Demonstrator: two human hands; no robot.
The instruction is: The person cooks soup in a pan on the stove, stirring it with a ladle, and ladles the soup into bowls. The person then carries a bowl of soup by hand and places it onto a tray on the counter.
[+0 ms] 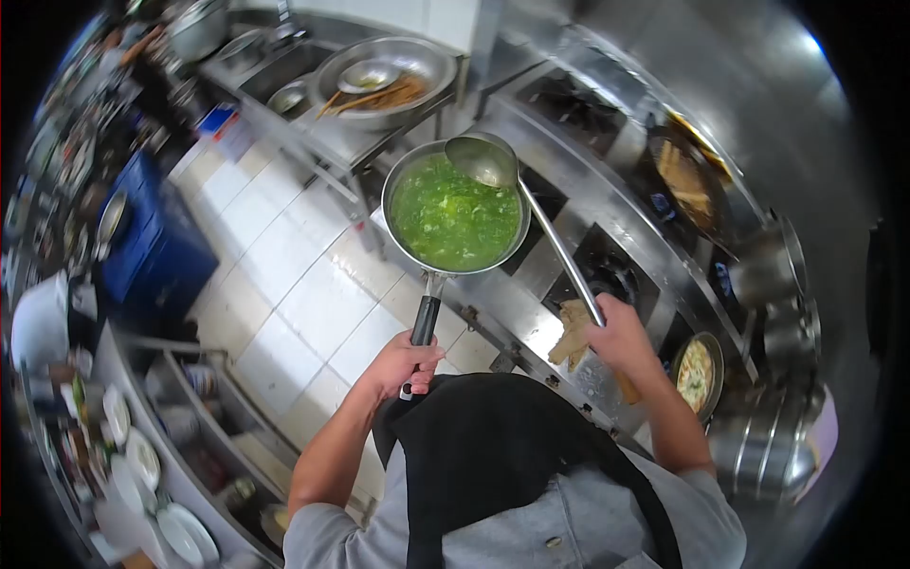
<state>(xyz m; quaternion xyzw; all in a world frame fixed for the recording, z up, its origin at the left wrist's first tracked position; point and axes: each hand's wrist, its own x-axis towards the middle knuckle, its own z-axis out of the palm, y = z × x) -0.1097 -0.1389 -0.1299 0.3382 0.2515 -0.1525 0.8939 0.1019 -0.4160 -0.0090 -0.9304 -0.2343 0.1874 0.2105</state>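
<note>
My left hand (pixel 403 365) is closed round the black handle of a frying pan (pixel 387 204), held out in front of me near the stove's edge. Bright green soup (pixel 455 223) with leafy bits fills the pan. In my right hand (pixel 621 332) is the long metal handle of a ladle (pixel 483 161). Its bowl overlaps the pan's far right rim; whether it touches the rim I cannot tell. A tan cloth (pixel 571 337) lies on the stove just left of my right hand.
The steel stove (pixel 555 142) runs along my right, with a dark pan of food (pixel 682 185), a small pan (pixel 700 375) and several pots (pixel 768 261). Ahead, a large metal basin (pixel 412 62) rests on a counter. At left stand a blue bin (pixel 156 237) and shelves with plates (pixel 180 531).
</note>
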